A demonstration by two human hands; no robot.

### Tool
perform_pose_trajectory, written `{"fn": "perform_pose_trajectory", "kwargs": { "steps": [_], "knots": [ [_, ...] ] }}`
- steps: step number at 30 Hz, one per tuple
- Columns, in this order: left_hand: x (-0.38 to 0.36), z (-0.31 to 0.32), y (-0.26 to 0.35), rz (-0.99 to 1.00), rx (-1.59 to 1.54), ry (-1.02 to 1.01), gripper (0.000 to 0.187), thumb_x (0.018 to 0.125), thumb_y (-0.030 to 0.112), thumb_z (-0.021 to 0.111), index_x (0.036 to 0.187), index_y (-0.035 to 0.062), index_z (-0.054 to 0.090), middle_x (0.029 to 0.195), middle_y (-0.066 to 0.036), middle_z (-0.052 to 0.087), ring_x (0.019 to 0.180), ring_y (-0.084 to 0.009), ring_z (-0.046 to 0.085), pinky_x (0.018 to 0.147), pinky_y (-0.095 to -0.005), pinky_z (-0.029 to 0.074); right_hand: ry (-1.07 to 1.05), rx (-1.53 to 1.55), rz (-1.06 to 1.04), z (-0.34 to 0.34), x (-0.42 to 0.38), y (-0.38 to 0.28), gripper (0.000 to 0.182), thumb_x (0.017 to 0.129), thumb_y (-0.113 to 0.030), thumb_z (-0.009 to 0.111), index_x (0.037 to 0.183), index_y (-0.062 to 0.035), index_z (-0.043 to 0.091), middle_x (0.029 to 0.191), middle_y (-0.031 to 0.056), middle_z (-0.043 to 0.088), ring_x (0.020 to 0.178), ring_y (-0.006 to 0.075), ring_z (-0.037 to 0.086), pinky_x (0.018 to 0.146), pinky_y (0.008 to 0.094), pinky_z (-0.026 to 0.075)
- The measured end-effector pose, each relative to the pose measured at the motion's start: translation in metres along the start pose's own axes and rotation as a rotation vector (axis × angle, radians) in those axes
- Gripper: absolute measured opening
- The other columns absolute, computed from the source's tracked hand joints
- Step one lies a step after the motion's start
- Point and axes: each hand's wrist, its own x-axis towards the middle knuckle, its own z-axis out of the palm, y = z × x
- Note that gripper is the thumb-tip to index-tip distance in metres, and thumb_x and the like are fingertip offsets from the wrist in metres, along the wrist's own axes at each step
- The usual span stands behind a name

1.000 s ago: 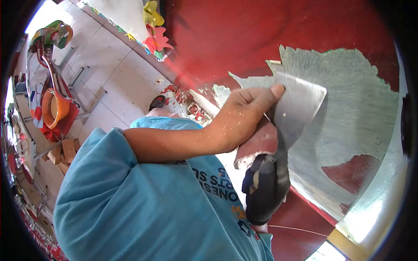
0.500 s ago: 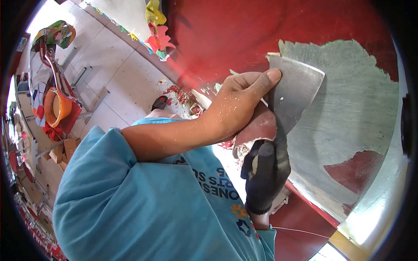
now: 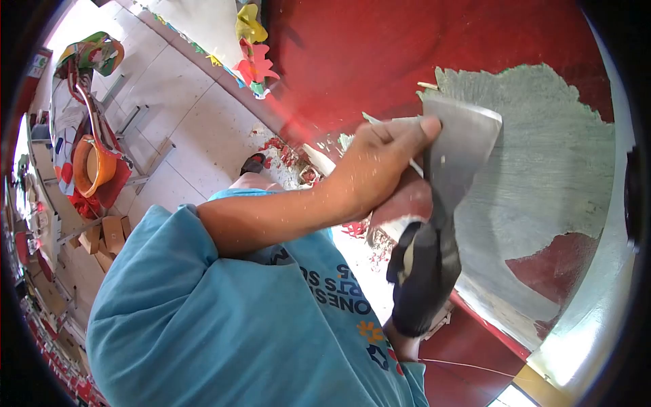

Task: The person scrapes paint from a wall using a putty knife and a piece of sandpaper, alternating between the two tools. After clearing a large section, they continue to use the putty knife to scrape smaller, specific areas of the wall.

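Observation:
My right hand (image 3: 424, 278), in a black glove, is closed around the handle of a wide metal scraper (image 3: 464, 139). The scraper's blade points up over the bared grey-green patch (image 3: 542, 163) of a red surface. My left hand (image 3: 383, 152) is bare and flecked with pale bits. Its thumb and fingers pinch the blade's left edge; the fingertips behind are hidden. Below this hand, beside the blade, hangs a dull red peeled piece (image 3: 405, 200) with a torn pale edge; what holds it is not visible.
Red paint (image 3: 352, 54) surrounds the bared patch. Red and pale flakes (image 3: 291, 159) litter the tiled floor (image 3: 196, 129). Paper flowers (image 3: 254, 61) line an edge at the top. At the left are an orange ring-shaped item (image 3: 88, 166) and cardboard boxes (image 3: 112, 234).
Both hands and the scraper have shifted slightly, the gloved hand mostly to the right. The blade has tilted a little. The bare hand remains at its edge.

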Motion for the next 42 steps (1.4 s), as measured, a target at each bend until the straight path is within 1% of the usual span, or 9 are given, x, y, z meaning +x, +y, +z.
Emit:
{"fn": "perform_pose_trajectory", "kwargs": {
  "steps": [5, 7, 12, 15, 18, 22, 27, 32, 42],
  "knots": [
    [-0.003, 0.001, 0.021, -0.047, -0.238, 0.132, 0.039, 0.09, 0.037, 0.052, 0.076, 0.0018, 0.062, 0.071, 0.0, 0.058, 0.066, -0.0052, 0.05, 0.058, -0.0215, 0.041, -0.059, -0.342, -0.327, 0.015, 0.023, 0.017, 0.04, 0.088, -0.013, 0.044, 0.127, -0.0028, 0.047, 0.062, -0.0011, 0.047, 0.044, 0.0033, 0.039, 0.04, 0.0196, 0.033],
    [-0.006, -0.005, 0.008, -0.019, -0.03, 0.09, 0.038, 0.091, 0.035, 0.052, 0.076, 0.0015, 0.061, 0.073, 0.0, 0.059, 0.069, -0.0057, 0.052, 0.061, -0.0222, 0.043, -0.037, 0.002, 0.009, 0.013, 0.006, 0.001, 0.039, 0.089, -0.014, 0.045, 0.125, -0.0006, 0.048, 0.062, 0.0002, 0.047, 0.043, 0.0039, 0.039, 0.039, 0.0196, 0.033],
    [0.005, -0.03, -0.005, 0.062, -0.112, -0.018, 0.025, 0.089, 0.025, 0.057, 0.078, 0.0035, 0.061, 0.079, 0.004, 0.056, 0.075, -0.004, 0.048, 0.066, -0.0225, 0.04, -0.123, 0.034, 0.026, -0.022, 0.005, 0.029, 0.032, 0.091, -0.021, 0.045, 0.109, 0.0056, 0.052, 0.058, 0.0014, 0.046, 0.042, 0.0055, 0.039, 0.037, 0.0192, 0.029],
    [-0.005, -0.032, 0.037, -0.26, -0.232, 0.217, 0.042, 0.09, 0.046, 0.048, 0.078, 0.0064, 0.057, 0.071, -0.002, 0.053, 0.068, -0.0079, 0.048, 0.066, -0.0238, 0.04, -0.286, 0.124, 0.101, -0.031, 0.008, 0.038, 0.032, 0.09, -0.026, 0.048, 0.099, 0.0042, 0.054, 0.06, 0.003, 0.049, 0.041, 0.0062, 0.039, 0.036, 0.0198, 0.029],
    [-0.005, -0.044, 0.019, -0.159, -0.373, 0.241, 0.053, 0.087, 0.054, 0.046, 0.079, 0.0036, 0.058, 0.076, -0.005, 0.053, 0.065, -0.0128, 0.053, 0.06, -0.0267, 0.044, -0.34, 0.141, 0.062, -0.03, 0.006, 0.043, 0.047, 0.087, -0.044, 0.052, 0.093, 0.0026, 0.051, 0.065, 0.0047, 0.051, 0.037, 0.0077, 0.041, 0.032, 0.0195, 0.028],
    [-0.02, -0.051, 0.016, -0.402, -0.016, 0.162, 0.051, 0.087, 0.052, 0.048, 0.084, 0.0023, 0.057, 0.074, -0.003, 0.048, 0.067, -0.0104, 0.048, 0.062, -0.0214, 0.04, -0.24, 0.174, 0.051, -0.035, -0.003, 0.05, 0.053, 0.084, -0.049, 0.055, 0.091, 0.0028, 0.051, 0.067, 0.0046, 0.051, 0.039, 0.0073, 0.042, 0.033, 0.0192, 0.028],
    [-0.028, -0.043, -0.018, -0.197, 0.102, 0.227, 0.036, 0.088, 0.037, 0.057, 0.08, 0.0023, 0.058, 0.072, 0.0, 0.048, 0.069, -0.0073, 0.045, 0.064, -0.0213, 0.038, 0.03, 0.213, -0.174, -0.001, -0.013, 0.053, 0.06, 0.076, -0.046, 0.067, 0.107, 0.0009, 0.047, 0.071, -0.0014, 0.047, 0.055, 0.0053, 0.044, 0.047, 0.0172, 0.036],
    [-0.047, -0.021, -0.024, -0.016, 0.244, -0.034, 0.018, 0.088, 0.015, 0.059, 0.093, -0.0001, 0.051, 0.072, -0.004, 0.056, 0.071, -0.0075, 0.053, 0.058, -0.0223, 0.043, 0.163, -0.169, -0.45, 0.022, -0.013, 0.05, 0.038, 0.073, -0.01, 0.066, 0.106, 0.0002, 0.05, 0.085, 0.0078, 0.056, 0.074, 0.0156, 0.054, 0.067, 0.0275, 0.045],
    [-0.048, -0.021, -0.017, -0.239, 0.259, -0.544, 0.049, 0.085, -0.002, 0.056, 0.126, 0.0051, 0.031, 0.093, -0.006, 0.053, 0.097, -0.0119, 0.054, 0.079, -0.0261, 0.046, 0.449, -0.237, -0.415, -0.014, -0.022, 0.08, 0.035, 0.086, -0.031, 0.054, 0.1, 0.0011, 0.051, 0.079, 0.0048, 0.053, 0.066, 0.0096, 0.049, 0.058, 0.0229, 0.041]
  ]
}}
